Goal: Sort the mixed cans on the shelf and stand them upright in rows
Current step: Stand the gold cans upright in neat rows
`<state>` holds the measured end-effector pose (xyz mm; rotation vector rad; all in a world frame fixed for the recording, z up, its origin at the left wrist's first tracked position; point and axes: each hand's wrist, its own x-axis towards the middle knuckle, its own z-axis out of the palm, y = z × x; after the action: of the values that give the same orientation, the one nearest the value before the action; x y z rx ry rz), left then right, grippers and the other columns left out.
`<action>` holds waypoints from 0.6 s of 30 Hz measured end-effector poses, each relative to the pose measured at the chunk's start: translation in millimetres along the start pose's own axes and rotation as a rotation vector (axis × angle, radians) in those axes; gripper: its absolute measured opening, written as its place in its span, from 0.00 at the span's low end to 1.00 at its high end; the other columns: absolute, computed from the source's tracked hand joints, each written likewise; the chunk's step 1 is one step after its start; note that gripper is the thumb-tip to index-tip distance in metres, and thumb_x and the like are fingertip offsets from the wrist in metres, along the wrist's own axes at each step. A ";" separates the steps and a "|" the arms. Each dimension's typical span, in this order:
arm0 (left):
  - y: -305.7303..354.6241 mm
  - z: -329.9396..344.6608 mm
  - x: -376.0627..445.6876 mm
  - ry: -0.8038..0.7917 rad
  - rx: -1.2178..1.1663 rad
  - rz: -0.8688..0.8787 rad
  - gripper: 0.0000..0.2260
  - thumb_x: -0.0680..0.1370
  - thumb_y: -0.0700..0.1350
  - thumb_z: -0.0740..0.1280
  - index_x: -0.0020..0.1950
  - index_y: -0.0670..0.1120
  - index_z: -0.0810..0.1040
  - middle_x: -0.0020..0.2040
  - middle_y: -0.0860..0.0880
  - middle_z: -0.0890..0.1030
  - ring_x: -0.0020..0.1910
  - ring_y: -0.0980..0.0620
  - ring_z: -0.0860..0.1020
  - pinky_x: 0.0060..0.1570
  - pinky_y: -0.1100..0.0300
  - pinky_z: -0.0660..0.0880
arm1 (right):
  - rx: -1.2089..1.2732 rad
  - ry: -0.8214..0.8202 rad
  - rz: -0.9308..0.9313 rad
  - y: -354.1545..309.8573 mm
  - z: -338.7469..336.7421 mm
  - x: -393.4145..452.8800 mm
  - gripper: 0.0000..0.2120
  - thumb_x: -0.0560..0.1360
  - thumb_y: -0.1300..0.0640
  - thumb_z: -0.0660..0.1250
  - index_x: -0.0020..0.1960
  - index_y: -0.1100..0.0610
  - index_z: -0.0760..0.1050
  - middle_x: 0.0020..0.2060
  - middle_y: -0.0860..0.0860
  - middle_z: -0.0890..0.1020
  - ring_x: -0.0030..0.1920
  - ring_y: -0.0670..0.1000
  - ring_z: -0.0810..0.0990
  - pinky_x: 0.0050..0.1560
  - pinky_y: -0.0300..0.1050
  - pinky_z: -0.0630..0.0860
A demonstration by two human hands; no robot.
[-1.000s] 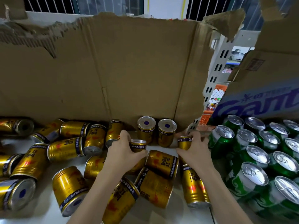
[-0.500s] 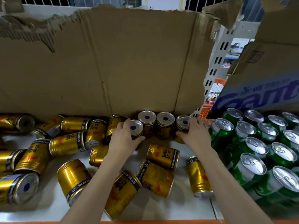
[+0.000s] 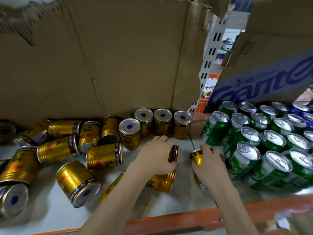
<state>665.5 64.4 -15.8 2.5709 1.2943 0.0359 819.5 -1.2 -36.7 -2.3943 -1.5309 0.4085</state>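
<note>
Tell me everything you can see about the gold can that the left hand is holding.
The gold can is a short metal cylinder with a dark band near its visible end. The left hand grips it, with the fingers curled over it, so most of its body is hidden. It is tilted, not upright, in front of the upright gold cans. Whether it touches the shelf cannot be told.

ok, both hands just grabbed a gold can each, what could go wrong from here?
1. The left hand and right hand each grip a lying gold can close together; raising both at once could knock them against each other.
2. The four upright gold cans stand just behind; a bump setting the new ones down might topple them.
3. The green cans lean right beside the right hand, so a nudge may shift them.
</note>
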 end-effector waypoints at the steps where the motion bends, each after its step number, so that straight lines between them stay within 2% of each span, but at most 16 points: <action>1: 4.1 1.0 7.0 -0.059 0.045 -0.003 0.33 0.73 0.55 0.66 0.74 0.47 0.59 0.69 0.47 0.66 0.67 0.46 0.64 0.67 0.50 0.63 | 0.016 -0.007 0.017 0.5 1.2 -2.3 0.29 0.74 0.49 0.65 0.70 0.55 0.58 0.65 0.59 0.64 0.60 0.61 0.70 0.54 0.50 0.71; 5: 16.1 2.4 29.4 -0.185 0.095 -0.059 0.35 0.71 0.55 0.69 0.74 0.50 0.57 0.69 0.46 0.67 0.68 0.42 0.65 0.68 0.46 0.58 | 0.018 -0.045 0.077 3.8 5.5 -8.1 0.39 0.73 0.42 0.65 0.74 0.53 0.46 0.63 0.61 0.66 0.60 0.63 0.71 0.53 0.53 0.73; 10: 19.0 -4.9 40.8 -0.248 0.150 -0.126 0.37 0.69 0.60 0.71 0.73 0.56 0.60 0.67 0.47 0.70 0.65 0.41 0.68 0.65 0.43 0.60 | 0.057 -0.058 0.102 5.6 2.1 -7.1 0.39 0.72 0.41 0.67 0.73 0.51 0.49 0.59 0.59 0.71 0.56 0.61 0.75 0.50 0.52 0.74; 13: 19.3 -6.8 34.9 -0.181 0.132 -0.125 0.34 0.68 0.59 0.72 0.70 0.54 0.64 0.63 0.47 0.73 0.62 0.42 0.71 0.63 0.43 0.63 | 0.084 -0.058 0.086 4.1 -3.7 -7.8 0.35 0.71 0.45 0.68 0.71 0.50 0.55 0.59 0.57 0.72 0.56 0.60 0.75 0.48 0.49 0.73; 15: 15.1 -12.7 29.9 -0.129 0.033 -0.134 0.33 0.67 0.58 0.74 0.68 0.54 0.65 0.61 0.48 0.74 0.60 0.43 0.72 0.60 0.44 0.67 | 0.112 -0.045 0.039 1.2 -8.2 -8.7 0.30 0.69 0.50 0.69 0.66 0.51 0.59 0.56 0.56 0.72 0.53 0.59 0.74 0.46 0.47 0.72; 18: 2.7 -29.5 23.2 0.012 -0.190 -0.167 0.30 0.66 0.56 0.75 0.63 0.49 0.67 0.55 0.48 0.76 0.51 0.47 0.75 0.47 0.54 0.74 | 0.183 -0.011 -0.036 -5.5 -14.8 -4.1 0.26 0.67 0.55 0.71 0.59 0.53 0.61 0.54 0.55 0.70 0.48 0.56 0.72 0.44 0.46 0.70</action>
<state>677.5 87.8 11.2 2.3014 1.4324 0.1357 818.7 -3.8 -20.6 -2.2254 -1.4704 0.5311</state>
